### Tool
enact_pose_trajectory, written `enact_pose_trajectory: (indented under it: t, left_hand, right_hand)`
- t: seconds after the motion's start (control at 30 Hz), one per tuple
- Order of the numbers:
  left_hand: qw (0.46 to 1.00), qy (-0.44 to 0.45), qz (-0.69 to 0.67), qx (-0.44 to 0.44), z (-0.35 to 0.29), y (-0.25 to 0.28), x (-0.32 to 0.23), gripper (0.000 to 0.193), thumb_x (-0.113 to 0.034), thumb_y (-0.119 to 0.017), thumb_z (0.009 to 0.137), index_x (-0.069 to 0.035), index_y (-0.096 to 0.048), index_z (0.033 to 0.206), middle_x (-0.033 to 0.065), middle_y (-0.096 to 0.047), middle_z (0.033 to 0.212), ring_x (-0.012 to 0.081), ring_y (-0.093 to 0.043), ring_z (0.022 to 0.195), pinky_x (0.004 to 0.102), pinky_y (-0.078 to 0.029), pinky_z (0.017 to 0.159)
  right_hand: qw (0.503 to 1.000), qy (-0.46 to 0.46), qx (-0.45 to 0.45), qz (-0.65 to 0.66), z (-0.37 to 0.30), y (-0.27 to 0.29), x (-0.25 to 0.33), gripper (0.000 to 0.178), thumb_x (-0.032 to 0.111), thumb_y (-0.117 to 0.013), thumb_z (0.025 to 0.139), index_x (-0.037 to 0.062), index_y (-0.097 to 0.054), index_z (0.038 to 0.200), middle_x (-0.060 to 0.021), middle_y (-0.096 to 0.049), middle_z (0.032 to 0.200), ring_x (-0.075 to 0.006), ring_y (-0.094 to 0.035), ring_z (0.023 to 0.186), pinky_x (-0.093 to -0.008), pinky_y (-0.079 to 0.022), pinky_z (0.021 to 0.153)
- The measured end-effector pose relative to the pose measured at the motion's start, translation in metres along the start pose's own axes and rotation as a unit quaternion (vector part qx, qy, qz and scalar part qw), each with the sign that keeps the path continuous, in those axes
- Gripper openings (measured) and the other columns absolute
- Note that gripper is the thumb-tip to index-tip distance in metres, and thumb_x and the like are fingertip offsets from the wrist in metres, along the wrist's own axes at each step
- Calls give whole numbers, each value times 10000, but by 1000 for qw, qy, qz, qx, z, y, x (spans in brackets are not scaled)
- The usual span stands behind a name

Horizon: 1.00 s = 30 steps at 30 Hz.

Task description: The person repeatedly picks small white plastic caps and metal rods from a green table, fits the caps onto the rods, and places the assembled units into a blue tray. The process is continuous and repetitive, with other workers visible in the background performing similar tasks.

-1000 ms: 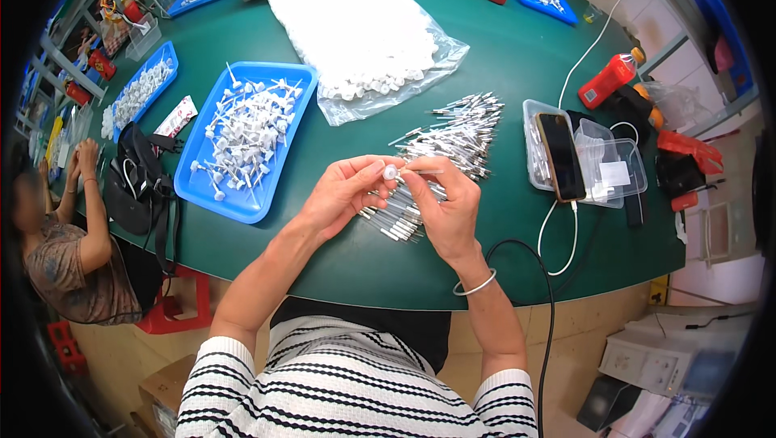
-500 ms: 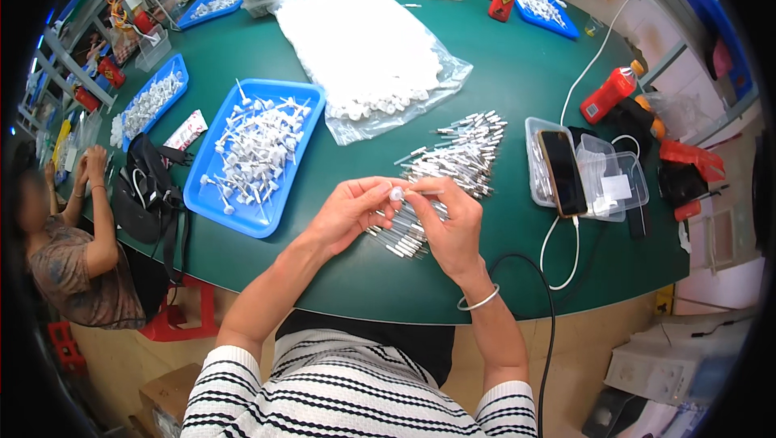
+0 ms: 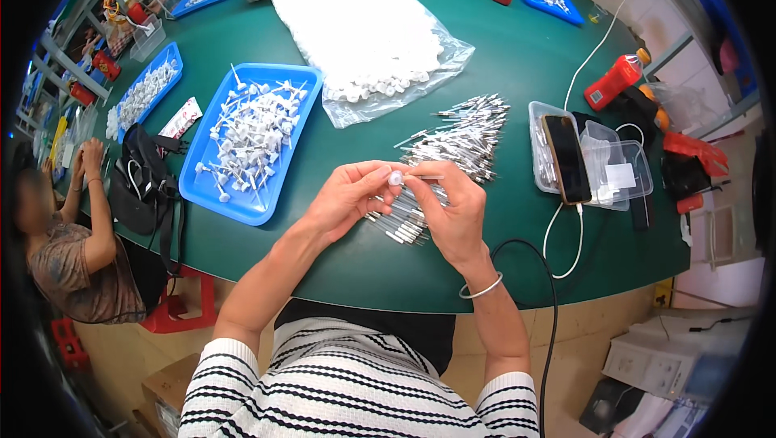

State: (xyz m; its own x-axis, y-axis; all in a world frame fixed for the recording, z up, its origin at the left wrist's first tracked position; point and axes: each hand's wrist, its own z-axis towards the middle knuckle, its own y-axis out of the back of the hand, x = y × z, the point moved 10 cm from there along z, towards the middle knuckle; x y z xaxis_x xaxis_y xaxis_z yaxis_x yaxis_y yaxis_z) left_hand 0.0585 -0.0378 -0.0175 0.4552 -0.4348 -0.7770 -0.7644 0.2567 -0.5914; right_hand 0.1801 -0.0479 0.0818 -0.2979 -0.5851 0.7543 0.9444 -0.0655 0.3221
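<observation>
Best done by keeping the left hand (image 3: 349, 195) pinched steady on the small white cap (image 3: 395, 178) above the table edge (image 3: 339, 276), and the right hand (image 3: 453, 208), fingers closed on the thin metal pin (image 3: 426, 177), feeding straight in, just over the loose pin pile (image 3: 453, 147).

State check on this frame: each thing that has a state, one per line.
left hand: pinching a small white cap
right hand: pinching a thin metal pin, tip at the cap
pin pile: loose on the table
blue tray: filled with white capped pieces
plastic bag: open, full of white caps
phone: screen dark, cable plugged in
clear box: lidless
</observation>
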Motion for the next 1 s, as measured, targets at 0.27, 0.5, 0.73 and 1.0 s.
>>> enact_pose_trajectory:
  t: [0.27,0.5,0.73,1.0]
  left_hand:
    - [1000,-14,15,0,2,3,-2,284,-183,-543,967,14,-621,1156,29,-628,842,81,-606,735,227,-552,664]
    - [1000,-15,13,-16,1,6,-1,282,-177,-547,964,21,-621,1152,31,-630,842,80,-612,727,225,-563,662]
    - [999,-26,39,-18,2,4,-4,283,-177,-545,966,17,-622,1157,23,-627,837,67,-604,724,211,-550,674]
    - [999,-17,28,-21,1,3,-3,285,-175,-546,966,19,-619,1161,23,-629,832,63,-602,744,211,-550,676]
  right_hand:
    - [1000,9,9,-8,1,0,1,138,-4,-690,782,28,-640,906,-105,-656,827,-256,-638,729,-343,-497,632]
    - [1000,8,19,-4,1,0,2,123,-21,-685,792,10,-641,903,-99,-663,829,-214,-646,730,-306,-508,655]
    - [1000,13,17,1,1,0,2,135,-6,-686,782,40,-631,896,-98,-658,817,-266,-633,724,-349,-498,633]
    - [1000,14,13,-6,0,1,1,128,-12,-688,782,27,-640,895,-100,-660,820,-241,-639,732,-325,-502,647]
